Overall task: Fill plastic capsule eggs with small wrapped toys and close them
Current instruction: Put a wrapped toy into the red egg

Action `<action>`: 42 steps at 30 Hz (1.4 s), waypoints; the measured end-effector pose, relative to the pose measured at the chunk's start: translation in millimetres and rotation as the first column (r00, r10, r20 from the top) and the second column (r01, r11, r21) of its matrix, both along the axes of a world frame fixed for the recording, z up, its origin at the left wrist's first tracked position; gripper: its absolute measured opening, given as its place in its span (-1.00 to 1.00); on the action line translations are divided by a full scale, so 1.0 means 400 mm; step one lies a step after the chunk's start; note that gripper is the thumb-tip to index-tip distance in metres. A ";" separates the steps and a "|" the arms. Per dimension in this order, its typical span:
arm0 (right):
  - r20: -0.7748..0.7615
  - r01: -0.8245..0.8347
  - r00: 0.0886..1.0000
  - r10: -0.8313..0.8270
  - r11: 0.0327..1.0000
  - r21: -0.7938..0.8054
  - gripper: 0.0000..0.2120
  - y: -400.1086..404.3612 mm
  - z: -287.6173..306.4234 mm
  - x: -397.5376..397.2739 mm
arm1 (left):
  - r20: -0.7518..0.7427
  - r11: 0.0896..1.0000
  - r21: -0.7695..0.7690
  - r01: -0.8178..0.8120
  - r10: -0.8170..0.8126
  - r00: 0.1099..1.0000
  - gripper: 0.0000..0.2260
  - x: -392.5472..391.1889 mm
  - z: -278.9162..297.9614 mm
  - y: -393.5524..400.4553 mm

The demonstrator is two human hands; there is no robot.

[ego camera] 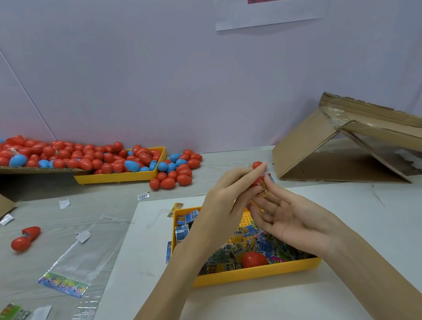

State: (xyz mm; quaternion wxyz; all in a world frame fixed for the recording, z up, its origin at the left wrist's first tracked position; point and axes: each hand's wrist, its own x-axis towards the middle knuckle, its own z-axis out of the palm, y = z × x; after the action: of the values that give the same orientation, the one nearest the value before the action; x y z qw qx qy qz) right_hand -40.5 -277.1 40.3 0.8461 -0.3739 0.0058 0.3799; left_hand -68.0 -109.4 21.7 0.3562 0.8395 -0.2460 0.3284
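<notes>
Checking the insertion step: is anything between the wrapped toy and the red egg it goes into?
Nothing visible. The left hand holds the red egg; the right hand pinches the wrapped toy right against it.

Bright, even light fills the scene and leaves only soft, faint shadows under the forearms and the near yellow tray (251, 274). Glare streaks the clear plastic bag (86, 255) and the tape on the cardboard box (335, 147). Wide-angle distortion bends the edges. The picture is slightly soft overall, and the paper sign (272, 1) is blurred.
</notes>
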 end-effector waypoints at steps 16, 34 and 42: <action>-0.054 -0.001 0.999 0.003 0.999 0.032 -0.56 0.006 -0.003 -0.001 | 0.045 0.997 0.042 -0.063 0.061 0.997 -0.68 0.001 -0.007 0.008; -0.001 0.003 1.000 -0.003 1.000 0.025 -0.53 -0.006 0.011 -0.004 | -0.086 0.988 -0.155 -0.002 -0.011 0.996 -0.66 -0.003 0.003 0.009; 0.082 -0.008 0.997 0.007 1.000 0.005 -0.67 -0.008 0.014 -0.005 | -0.266 0.959 -0.282 0.031 -0.109 0.958 -0.67 -0.015 0.018 0.024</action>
State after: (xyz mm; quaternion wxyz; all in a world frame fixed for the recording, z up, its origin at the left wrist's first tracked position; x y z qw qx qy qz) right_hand -42.4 -280.2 46.0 0.8452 -0.3870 -0.0315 0.3672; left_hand -73.9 -99.8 28.9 0.5120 0.8103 -0.1753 0.2247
